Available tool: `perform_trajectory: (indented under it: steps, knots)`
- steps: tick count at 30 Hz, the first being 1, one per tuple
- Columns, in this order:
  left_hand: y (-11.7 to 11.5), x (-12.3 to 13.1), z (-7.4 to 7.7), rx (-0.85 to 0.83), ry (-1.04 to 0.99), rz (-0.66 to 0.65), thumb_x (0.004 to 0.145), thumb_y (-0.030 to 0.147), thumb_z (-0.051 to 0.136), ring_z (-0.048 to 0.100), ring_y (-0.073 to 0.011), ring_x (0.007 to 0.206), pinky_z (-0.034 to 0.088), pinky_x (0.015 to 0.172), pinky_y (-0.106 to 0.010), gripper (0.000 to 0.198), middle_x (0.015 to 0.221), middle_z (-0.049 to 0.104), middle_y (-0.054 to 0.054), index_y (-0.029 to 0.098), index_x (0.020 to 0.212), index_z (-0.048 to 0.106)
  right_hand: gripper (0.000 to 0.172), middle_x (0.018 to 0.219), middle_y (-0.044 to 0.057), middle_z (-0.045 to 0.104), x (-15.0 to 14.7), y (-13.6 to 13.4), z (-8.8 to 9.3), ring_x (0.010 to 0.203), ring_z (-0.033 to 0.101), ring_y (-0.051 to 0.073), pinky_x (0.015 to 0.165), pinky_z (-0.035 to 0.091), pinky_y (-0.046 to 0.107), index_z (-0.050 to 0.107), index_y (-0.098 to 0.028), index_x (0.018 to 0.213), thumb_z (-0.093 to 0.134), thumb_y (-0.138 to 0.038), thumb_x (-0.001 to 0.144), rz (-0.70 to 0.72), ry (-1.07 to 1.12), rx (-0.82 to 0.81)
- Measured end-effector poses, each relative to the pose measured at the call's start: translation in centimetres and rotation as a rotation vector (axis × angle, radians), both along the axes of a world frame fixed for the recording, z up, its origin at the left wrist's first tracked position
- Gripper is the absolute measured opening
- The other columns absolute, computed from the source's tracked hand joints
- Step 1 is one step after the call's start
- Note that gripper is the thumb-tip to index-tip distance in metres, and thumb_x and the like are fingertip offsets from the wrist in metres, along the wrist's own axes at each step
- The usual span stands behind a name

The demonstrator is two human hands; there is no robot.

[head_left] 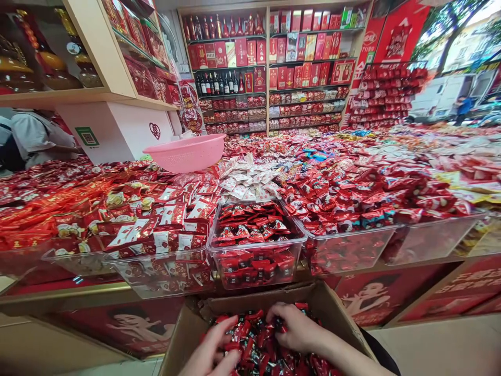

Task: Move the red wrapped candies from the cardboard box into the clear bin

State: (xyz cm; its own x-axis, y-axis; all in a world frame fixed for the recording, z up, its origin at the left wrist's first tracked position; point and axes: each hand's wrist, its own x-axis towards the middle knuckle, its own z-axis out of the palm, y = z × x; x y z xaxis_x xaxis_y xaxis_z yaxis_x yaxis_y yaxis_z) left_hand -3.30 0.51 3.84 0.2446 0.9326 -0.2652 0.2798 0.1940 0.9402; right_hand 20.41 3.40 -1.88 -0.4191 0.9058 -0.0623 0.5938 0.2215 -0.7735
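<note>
A brown cardboard box [321, 303] sits low in front of me, filled with small red-and-black wrapped candies [256, 334]. My left hand [213, 350] is inside it, fingers curled into the candies. My right hand [295, 326] is also in the box, closed around a bunch of the wrappers. Just beyond the box a clear plastic bin [256, 261] on the counter holds the same red-and-black candies, filled to near its rim.
More clear bins [352, 245] of red wrapped sweets line the counter edge, and heaps of sweets cover the display behind them. A pink plastic basin [188, 151] rests on the heap. Shelves of red boxes and bottles [270, 68] fill the back. A person [35, 136] stands far left.
</note>
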Motion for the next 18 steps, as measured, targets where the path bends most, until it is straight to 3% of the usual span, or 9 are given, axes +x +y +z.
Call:
perform_trajectory:
  steps: [2, 5, 8, 11, 14, 18]
  knots:
    - [0.9, 3.8, 0.1, -0.042, -0.091, -0.144, 0.062, 0.035, 0.062, 0.049, -0.0211, 0.101, 0.038, 0.085, -0.031, 0.060, 0.117, 0.050, -0.006, 0.026, 0.117, 0.041, 0.032, 0.082, 0.000, 0.059, -0.6, -0.2, 1.3, 0.074, 0.051, 0.013, 0.066, 0.039, 0.021, 0.056, -0.019, 0.085, 0.051, -0.010, 0.054, -0.058, 0.152, -0.019]
    - [1.4, 7.6, -1.2, -0.191, -0.300, -0.296, 0.059, 0.032, 0.065, 0.058, -0.0187, 0.081, 0.044, 0.069, -0.030, 0.078, 0.116, 0.048, -0.011, 0.025, 0.125, 0.023, 0.027, 0.081, 0.000, 0.060, -1.2, -0.6, 2.2, 0.073, 0.053, 0.014, 0.068, 0.040, 0.022, 0.056, -0.017, 0.085, 0.053, -0.014, 0.059, -0.175, 0.347, -0.018]
    - [1.5, 9.1, -3.8, -0.323, -0.433, -0.182, 0.059, 0.036, 0.064, 0.059, -0.0129, 0.054, 0.039, 0.044, -0.021, 0.080, 0.113, 0.047, -0.011, 0.029, 0.123, 0.016, 0.022, 0.082, 0.003, 0.061, -1.0, -0.7, 1.7, 0.076, 0.055, 0.016, 0.070, 0.042, 0.026, 0.058, -0.016, 0.087, 0.050, -0.026, 0.069, -0.257, 0.436, -0.041]
    - [1.7, 9.2, -5.5, -0.365, -0.453, -0.016, 0.060, 0.034, 0.063, 0.058, -0.0128, 0.055, 0.038, 0.046, -0.021, 0.076, 0.096, 0.056, -0.007, 0.028, 0.120, 0.018, 0.028, 0.089, 0.007, 0.061, -0.7, -0.8, 0.9, 0.084, 0.054, 0.018, 0.076, 0.041, 0.030, 0.057, -0.016, 0.094, 0.044, -0.033, 0.076, -0.287, 0.450, -0.004]
    - [1.8, 8.9, -5.2, -0.372, -0.487, 0.095, 0.058, 0.029, 0.064, 0.056, -0.0120, 0.059, 0.038, 0.049, -0.021, 0.061, 0.082, 0.057, 0.000, 0.027, 0.110, 0.033, 0.028, 0.094, 0.008, 0.057, -0.9, -1.0, 0.8, 0.090, 0.051, 0.018, 0.080, 0.039, 0.030, 0.057, -0.018, 0.097, 0.042, -0.032, 0.078, -0.241, 0.398, 0.116]
    - [2.0, 8.7, -3.8, -0.413, -0.627, 0.169, 0.064, 0.037, 0.057, 0.053, -0.0112, 0.063, 0.037, 0.047, -0.019, 0.033, 0.085, 0.055, 0.001, 0.026, 0.094, 0.047, 0.038, 0.103, 0.009, 0.049, -1.6, -1.8, 1.5, 0.098, 0.045, 0.017, 0.085, 0.037, 0.030, 0.046, -0.020, 0.112, 0.048, -0.029, 0.075, -0.103, 0.360, 0.209]
